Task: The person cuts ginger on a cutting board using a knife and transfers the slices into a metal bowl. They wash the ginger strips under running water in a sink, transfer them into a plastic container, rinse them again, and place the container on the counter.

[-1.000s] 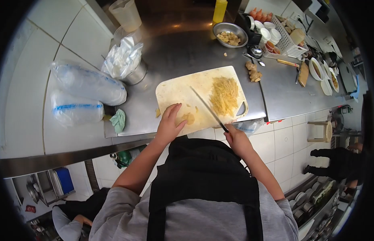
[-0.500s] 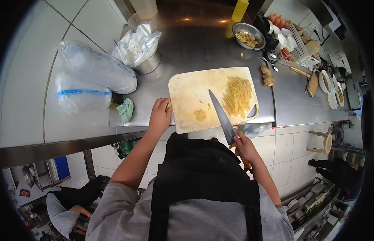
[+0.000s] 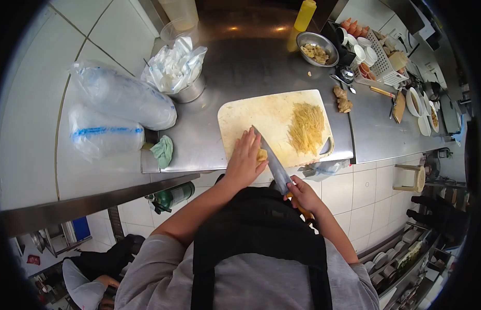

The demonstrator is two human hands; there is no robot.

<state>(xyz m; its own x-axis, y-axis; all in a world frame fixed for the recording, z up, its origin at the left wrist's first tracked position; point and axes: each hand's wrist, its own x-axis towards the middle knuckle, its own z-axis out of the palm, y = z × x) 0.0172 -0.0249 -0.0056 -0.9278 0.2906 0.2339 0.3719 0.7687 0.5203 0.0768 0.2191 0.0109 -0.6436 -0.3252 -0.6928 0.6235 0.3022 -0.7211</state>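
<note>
A white cutting board (image 3: 250, 109) lies near the front edge of the steel counter. My left hand (image 3: 244, 159) rests on its left part, fingers together over a small yellowish piece (image 3: 262, 154) that shows beside the thumb. In my right hand (image 3: 304, 194) is the handle of a large knife (image 3: 279, 171); its blade points up and left, close beside my left fingers. A pile of thin yellow shreds (image 3: 306, 127) lies on the board's right side. Ginger root (image 3: 342, 99) sits on the counter to the right of the board.
Behind stand a metal bowl of pieces (image 3: 317, 49) and a yellow bottle (image 3: 304, 15). Plastic-wrapped stacks (image 3: 121, 98), a metal container with bags (image 3: 189, 89) and a green cloth (image 3: 162, 151) are at left. A white basket (image 3: 387, 59) is at right. Other people are at both lower sides.
My left hand has moved from the board's left edge onto the board, now at a yellowish piece. The knife has shifted slightly left and down, its blade beside my left fingers.
</note>
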